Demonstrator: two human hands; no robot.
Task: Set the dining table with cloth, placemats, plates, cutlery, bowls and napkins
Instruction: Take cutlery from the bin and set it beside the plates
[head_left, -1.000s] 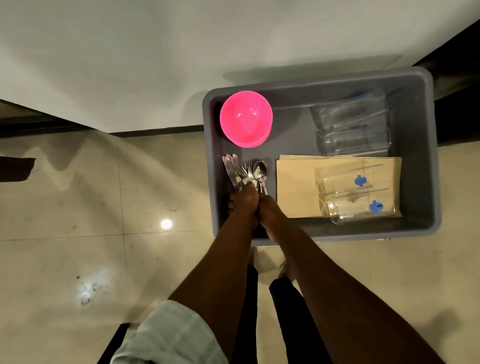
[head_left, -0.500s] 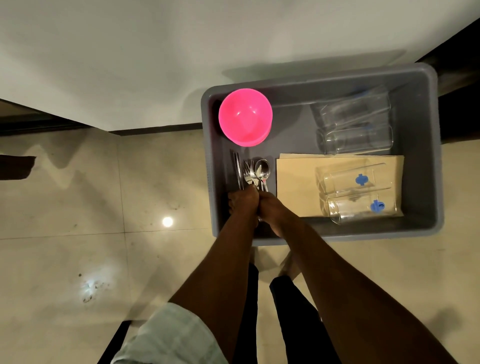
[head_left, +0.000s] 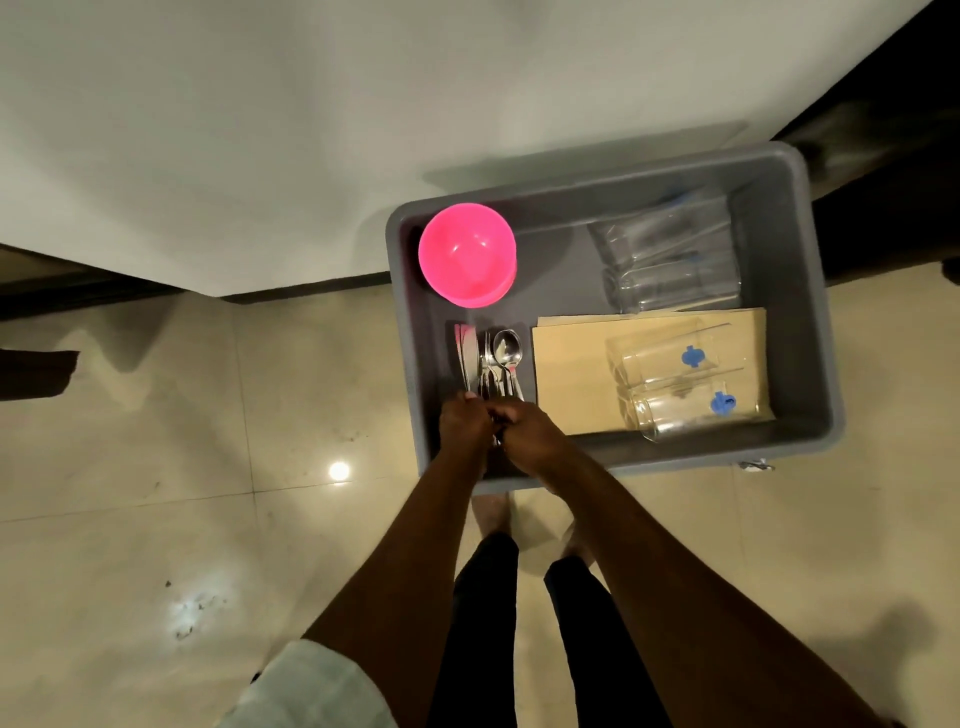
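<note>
My left hand (head_left: 464, 423) and right hand (head_left: 527, 428) clenched together on the cutlery (head_left: 488, 364) handles, inside the grey bin (head_left: 800, 322), pink bowl (head_left: 466, 253) beyond.

Two bare forearms are seen, with no watch, ring or band visible on the left hand (head_left: 464, 423) or the right hand (head_left: 530, 434). A short, pale, light-coloured sleeve (head_left: 306, 691) is worn on the left arm, its rolled or hemmed edge ending above the elbow. No sleeve is shown on the right arm. Dark, close-fitting trousers (head_left: 480, 634) are worn on both legs. Bare feet (head_left: 491, 512) are shown below them.
</note>
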